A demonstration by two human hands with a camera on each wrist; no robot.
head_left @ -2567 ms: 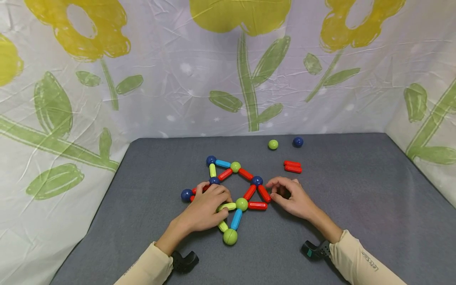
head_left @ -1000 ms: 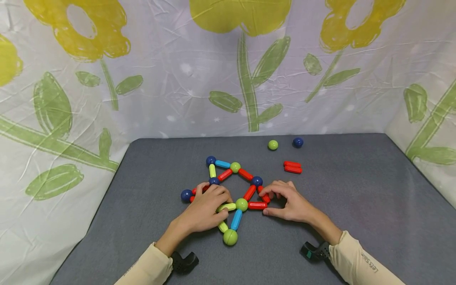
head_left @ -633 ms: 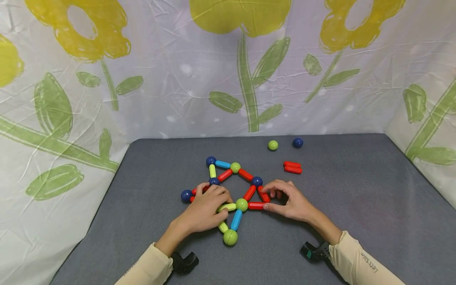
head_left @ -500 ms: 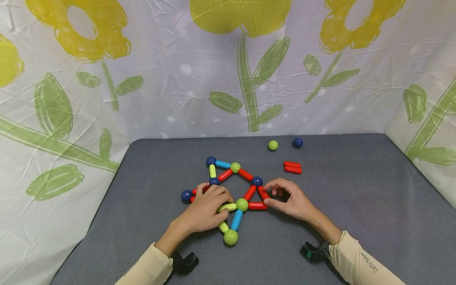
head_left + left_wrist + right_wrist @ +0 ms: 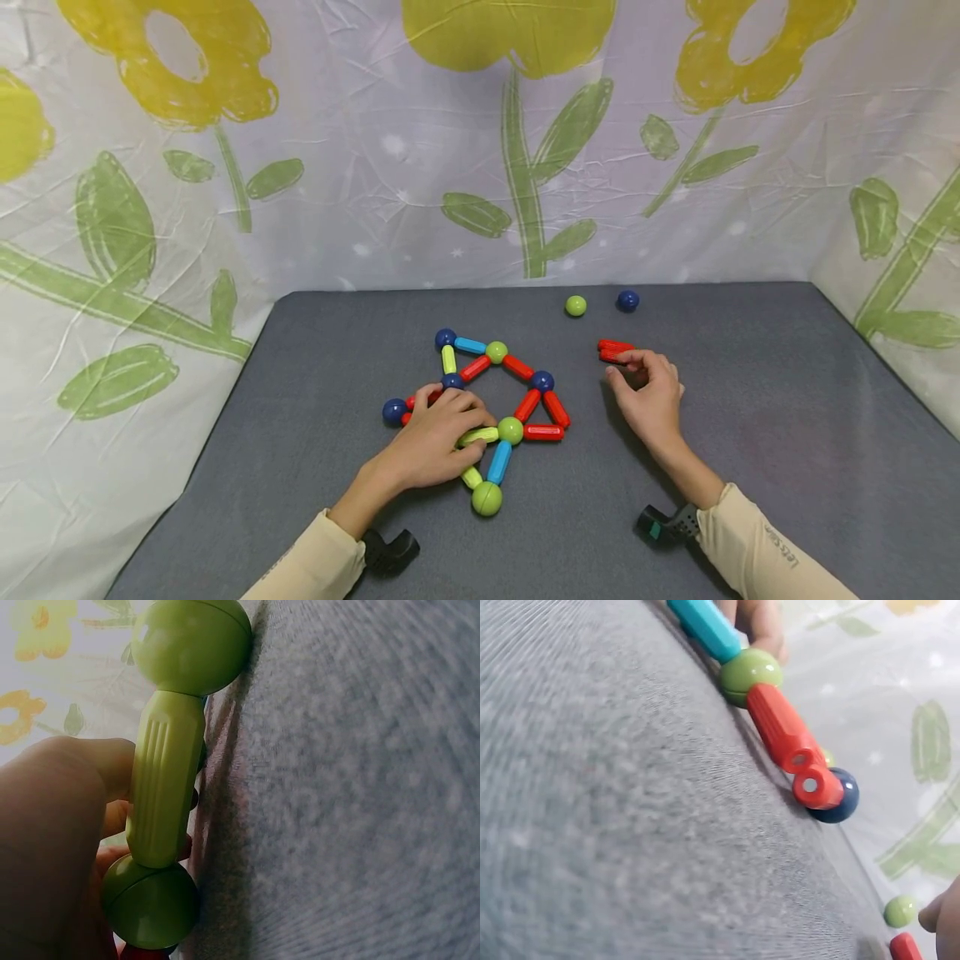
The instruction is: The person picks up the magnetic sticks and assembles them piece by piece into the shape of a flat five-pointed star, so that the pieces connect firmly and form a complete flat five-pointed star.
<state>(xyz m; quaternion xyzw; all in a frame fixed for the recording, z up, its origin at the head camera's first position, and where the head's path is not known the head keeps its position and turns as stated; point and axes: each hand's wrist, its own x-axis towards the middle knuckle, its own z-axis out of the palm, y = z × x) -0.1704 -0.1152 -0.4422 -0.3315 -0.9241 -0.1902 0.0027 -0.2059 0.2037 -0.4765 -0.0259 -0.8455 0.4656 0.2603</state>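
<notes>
Magnetic rods and balls lie joined in a flat shape on the table. My left hand lies over its left part, with thumb and fingers about a yellow-green rod; the pieces under the palm are hidden. In the left wrist view, another yellow-green rod joins two green balls beside the thumb. My right hand reaches two loose red rods, thumb apart from the fingers, a fingertip over the nearer rod's end. Two red rods, one of them the slanted rod, nearly meet at the shape's right, without a ball there.
A loose green ball and a dark blue ball lie near the back of the grey table. Behind stands a cloth backdrop with flowers. A blue rod and green ball form the shape's near corner.
My right hand drew the ends of the two red rods together, then left them and moved right and back to the loose red rods. The left hand stays in place.
</notes>
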